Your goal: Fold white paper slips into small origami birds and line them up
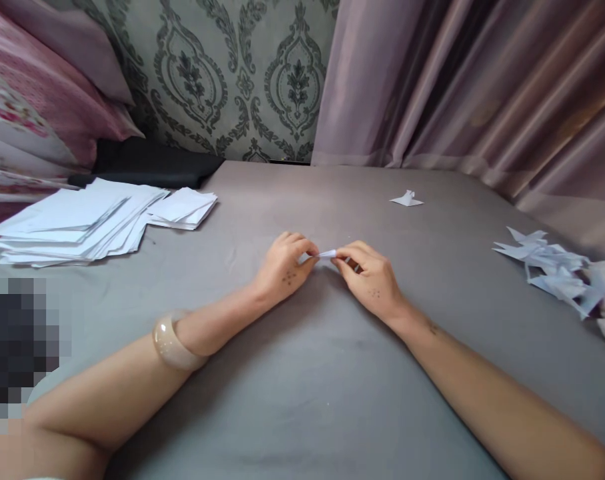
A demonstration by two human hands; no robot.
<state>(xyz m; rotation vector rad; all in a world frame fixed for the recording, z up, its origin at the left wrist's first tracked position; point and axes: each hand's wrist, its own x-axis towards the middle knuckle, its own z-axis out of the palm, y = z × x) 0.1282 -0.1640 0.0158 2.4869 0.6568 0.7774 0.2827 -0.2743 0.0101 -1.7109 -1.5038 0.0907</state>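
Observation:
Between my two hands, a small folded piece of white paper [327,254] is pinched just above the grey cloth surface. My left hand [286,263] grips its left end between thumb and fingertips; a pale bangle [175,343] circles that forearm. On the other end, the thumb and fingers of my right hand [370,273] are closed. Most of the paper is covered by the fingertips, so its exact folded shape cannot be made out.
Stacked white paper sheets [77,223] lie at the left, beside a smaller pile of paper [182,207]. One folded paper figure [407,199] stands at the back right; several more folded paper figures [557,267] are heaped at the right edge. A black cloth [152,163] and curtains [397,80] border the back.

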